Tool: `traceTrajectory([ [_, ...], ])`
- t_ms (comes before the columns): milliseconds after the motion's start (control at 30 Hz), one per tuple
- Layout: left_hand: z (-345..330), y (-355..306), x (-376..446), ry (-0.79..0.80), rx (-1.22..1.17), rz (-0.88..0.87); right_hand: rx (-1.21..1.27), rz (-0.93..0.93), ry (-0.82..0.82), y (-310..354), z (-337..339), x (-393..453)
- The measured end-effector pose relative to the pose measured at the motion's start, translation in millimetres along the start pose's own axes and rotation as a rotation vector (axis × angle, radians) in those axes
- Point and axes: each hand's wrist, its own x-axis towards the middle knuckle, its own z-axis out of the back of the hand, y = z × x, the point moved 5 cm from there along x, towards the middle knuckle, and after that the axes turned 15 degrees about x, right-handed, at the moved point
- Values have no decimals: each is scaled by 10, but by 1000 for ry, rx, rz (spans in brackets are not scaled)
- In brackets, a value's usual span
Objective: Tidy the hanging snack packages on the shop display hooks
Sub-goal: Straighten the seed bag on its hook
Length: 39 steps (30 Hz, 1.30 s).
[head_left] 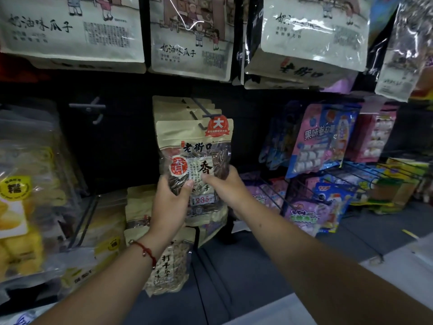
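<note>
A beige sunflower-seed bag [195, 146] with a red seal and a clear window hangs at the front of a stack on a dark metal hook [206, 116] in the middle of the display. My left hand [172, 200] grips its lower left part, thumb across the window. My right hand [223, 184] holds its lower right edge. More bags of the same kind hang behind it on that hook. Further beige seed bags [164, 261] hang lower down, partly hidden by my left forearm.
Large white seed bags [192, 36] hang along the top row. An empty grey hook [90, 107] sticks out at left. Yellow snack packs [21, 207] fill the left side. Pink marshmallow packs [321, 141] and a black wire rack [304, 184] stand at right.
</note>
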Motion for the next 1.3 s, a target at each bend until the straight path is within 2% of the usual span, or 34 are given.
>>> traceTrajectory([
  [133,-25,3,43,-6,9,-6,-69,-22,41,-122,19,17],
  [300,32,-21,41,-1,59,1,-17,-103,117,-162,63,65],
  [467,264,-21,-47,-58,215,-41,-187,-71,183,-106,89,-17],
  [533,412,-85,-110,-130,392,-146,-289,-29,202,-32,165,-132],
  [633,500,-268,-241,-193,709,-405,-490,72,197,22,359,-238],
  [733,386,-394,-356,-112,936,-544,-636,140,189,57,538,-327],
  [900,96,-494,-585,46,1097,-672,-956,175,181,114,927,-561],
  [1133,-416,-747,-882,283,1257,-826,-1150,44,132,-52,1630,-945],
  [1300,-774,-1032,-973,364,1227,-885,-1170,-80,113,-146,2207,-1167],
])
